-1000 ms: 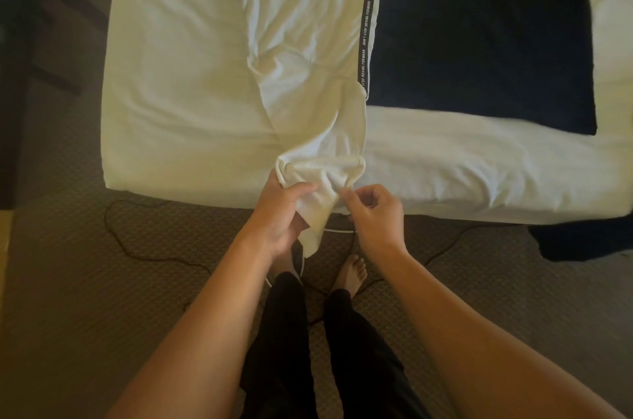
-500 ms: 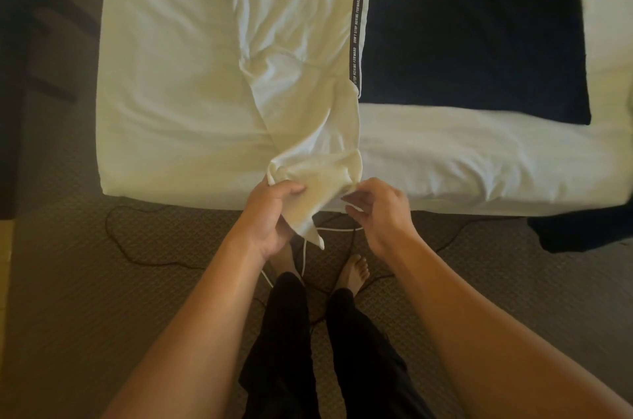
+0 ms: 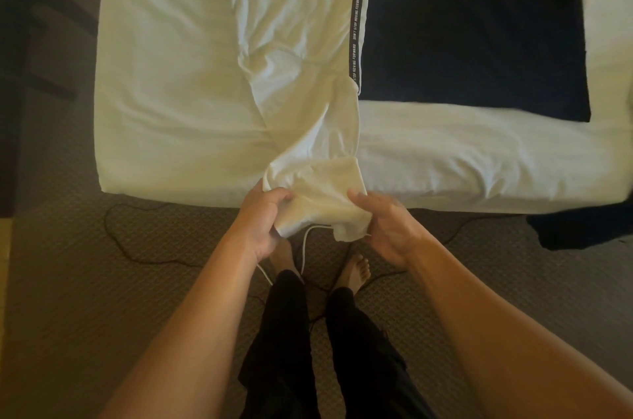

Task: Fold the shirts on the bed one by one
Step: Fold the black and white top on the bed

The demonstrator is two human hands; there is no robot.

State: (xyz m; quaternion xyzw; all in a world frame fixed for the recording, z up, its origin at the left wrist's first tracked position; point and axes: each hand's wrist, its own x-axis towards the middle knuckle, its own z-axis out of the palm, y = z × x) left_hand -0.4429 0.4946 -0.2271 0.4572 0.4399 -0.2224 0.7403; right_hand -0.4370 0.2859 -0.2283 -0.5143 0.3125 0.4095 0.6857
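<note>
Left hand (image 3: pixel 263 213) gripping near hem of white shirt (image 3: pixel 308 82) at bed (image 3: pixel 164 103) edge; right hand (image 3: pixel 387 226) now moved onto other corner, fingers curled on cloth; hem spread wider than before; first fold likely about to start.

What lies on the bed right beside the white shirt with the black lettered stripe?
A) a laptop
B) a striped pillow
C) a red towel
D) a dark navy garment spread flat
D: a dark navy garment lies spread flat on the white-sheeted bed, its edge meeting the black lettered stripe of the white shirt whose near end both hands grip.
</note>
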